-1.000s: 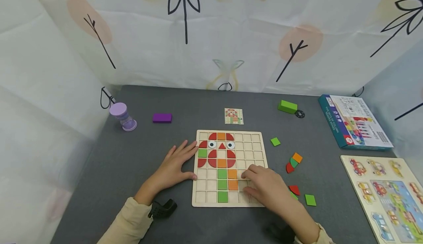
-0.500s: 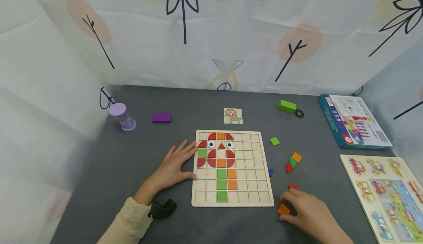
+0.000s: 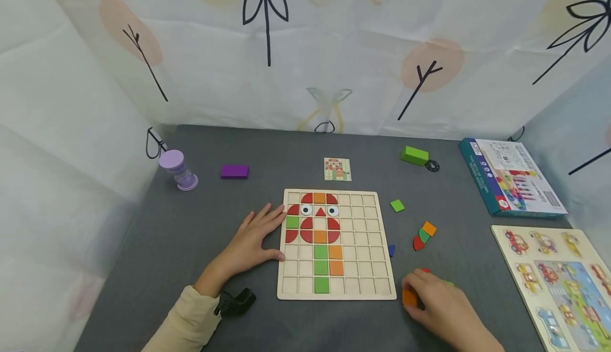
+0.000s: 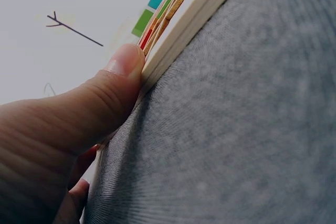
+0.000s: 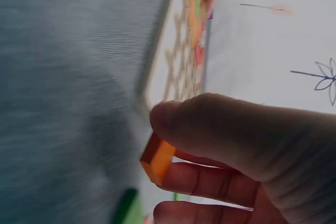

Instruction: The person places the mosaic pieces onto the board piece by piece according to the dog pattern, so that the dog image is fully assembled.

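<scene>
A wooden grid board [image 3: 365,270] lies in the middle of the table, with red, orange and green pieces and two eye pieces set in its cells. My left hand [image 3: 253,239] rests along the board's left edge, fingers spread; in the left wrist view the thumb [image 4: 126,64] touches the board's side. Off the board's lower right corner, my right hand [image 3: 441,305] pinches an orange block [image 5: 159,160] between thumb and fingers. Under and behind that hand, a red piece [image 3: 425,270] and a green piece are mostly hidden.
A small pattern card [image 3: 338,169] lies behind the board. Loose pieces sit at right, among them a blue one [image 3: 391,250] by the board's edge. Around stand a purple hourglass [image 3: 179,169], a purple block [image 3: 234,172], a green block [image 3: 415,155], a box [image 3: 515,182] and a vehicle puzzle [image 3: 525,248].
My right hand has gone from over the board's lower right to the table beside it and taken hold of the orange block. The left hand has stayed at the board's edge.
</scene>
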